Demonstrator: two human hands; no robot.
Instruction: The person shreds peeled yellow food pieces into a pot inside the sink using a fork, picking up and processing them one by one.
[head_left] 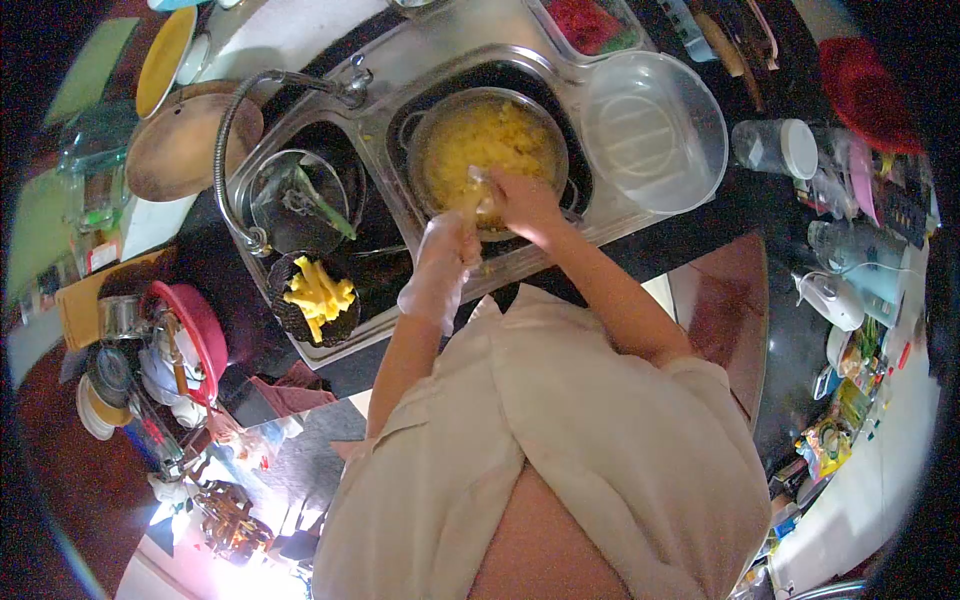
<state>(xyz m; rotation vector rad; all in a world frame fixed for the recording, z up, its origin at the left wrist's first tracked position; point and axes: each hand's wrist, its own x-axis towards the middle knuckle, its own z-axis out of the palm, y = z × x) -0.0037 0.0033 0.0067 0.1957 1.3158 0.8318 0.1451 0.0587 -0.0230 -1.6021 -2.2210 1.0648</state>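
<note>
My left hand [440, 262], in a thin clear plastic glove, is closed around a pale yellow piece [470, 207] at the near rim of a metal pot [412, 150]. Right beside it, my bare right hand [524, 205] has its fingers curled at the same piece; a small whitish bit shows at its fingertips, too blurred to name. Yellow chunks [490, 140] fill the pot, which sits in the right sink basin. To the left of my left hand, a black basket [290, 322] holds a heap of yellow strips [318, 292].
A clear plastic tub [650, 130] rests on the drainboard at right, below a container of red food [585, 25]. The curved faucet [222, 150] arches over the left basin, where a clear bowl [275, 205] sits. A pink basin [205, 325] of dishes stands at left.
</note>
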